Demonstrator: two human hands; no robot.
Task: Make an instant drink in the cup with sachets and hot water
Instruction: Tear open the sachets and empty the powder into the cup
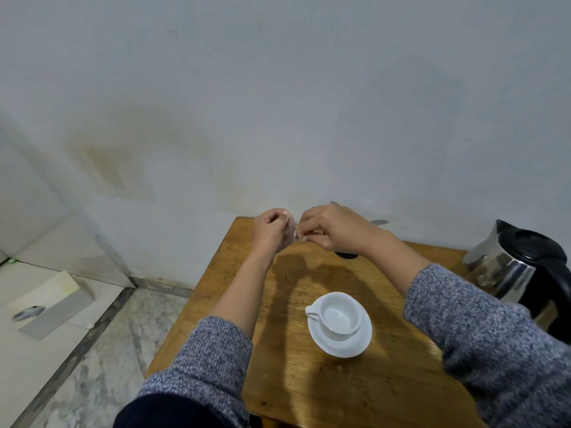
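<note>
A white cup [340,315] stands on a white saucer [358,342] on the wooden table [309,381], its handle pointing left, its inside looking dry. Both my hands are raised over the table's far end, close to the wall. My left hand [272,230] and my right hand [330,230] pinch a small pale sachet [293,233] between them. Most of the sachet is hidden by my fingers. A steel kettle [509,270] with a black lid and handle stands at the table's right edge.
A dark round object [347,255] lies on the table under my right hand, mostly hidden. The wall runs right behind the table. A pale block [52,301] sits on the tiled floor to the left.
</note>
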